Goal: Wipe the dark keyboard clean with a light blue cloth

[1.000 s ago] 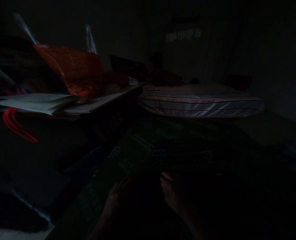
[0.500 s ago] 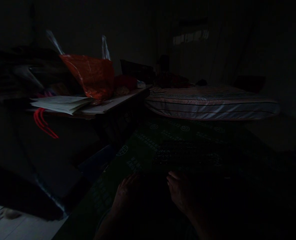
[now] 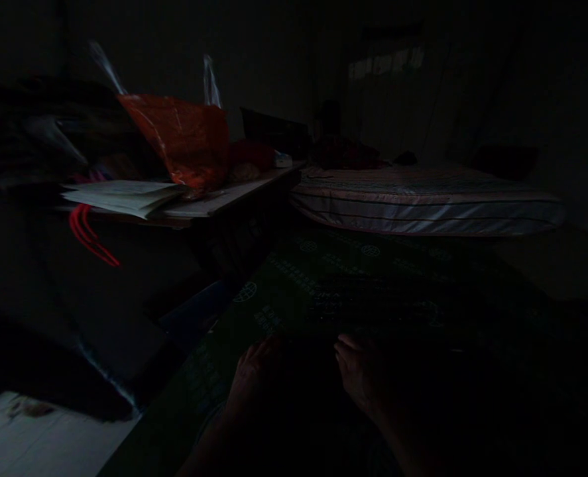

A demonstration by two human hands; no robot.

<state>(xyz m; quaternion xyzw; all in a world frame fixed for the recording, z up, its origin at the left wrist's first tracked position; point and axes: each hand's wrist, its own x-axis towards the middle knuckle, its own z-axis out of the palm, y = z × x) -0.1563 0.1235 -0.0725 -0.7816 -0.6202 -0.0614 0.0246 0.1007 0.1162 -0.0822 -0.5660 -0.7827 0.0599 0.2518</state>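
The room is very dark. My left hand (image 3: 254,377) and my right hand (image 3: 360,374) sit low in the middle of the view, close together over a dark green sheet (image 3: 294,291) printed with pale globe marks and text. A dark, shapeless thing (image 3: 303,391) lies between the hands; I cannot make out what it is. The fingers of both hands look curled, but the darkness hides whether they hold anything.
A low table (image 3: 224,199) at the left carries a red plastic bag (image 3: 184,139), a stack of papers (image 3: 119,195) and a hanging red cord (image 3: 87,232). A striped mattress (image 3: 423,205) lies beyond the sheet. A pale floor patch (image 3: 35,440) shows at bottom left.
The view has swung a little to the left, so the table and mattress sit further right. Both hands stay close together over the green sheet.
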